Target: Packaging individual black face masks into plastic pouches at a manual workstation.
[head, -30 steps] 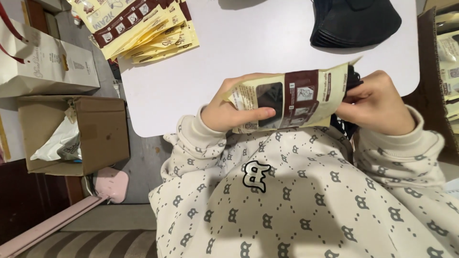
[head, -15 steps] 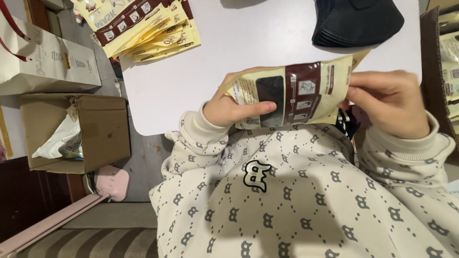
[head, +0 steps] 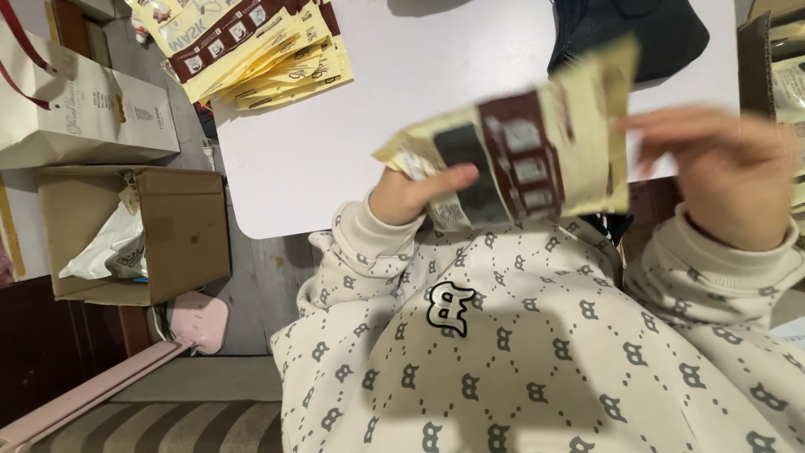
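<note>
My left hand (head: 408, 195) grips a flat cream and brown packet (head: 524, 147) with a dark window, thumb across its front. The packet is lifted over the near edge of the white table (head: 436, 84) and is blurred by motion. My right hand (head: 725, 172) hovers at the packet's right end, fingers spread and pointing left; whether it touches the packet I cannot tell. A fanned stack of similar cream and brown packets (head: 251, 46) lies at the table's far left corner. My lap is covered by a cream patterned sweatshirt (head: 537, 352).
A dark cloth bundle (head: 637, 29) lies at the table's far right. On the floor to the left stand a brown cardboard box (head: 138, 231) with white plastic inside and a white paper bag (head: 84, 109) with red handles. More packets (head: 788, 75) show at the right edge.
The packet has risen and swung up to the right in my left hand. My right hand has come off its right end and opened, moving right.
</note>
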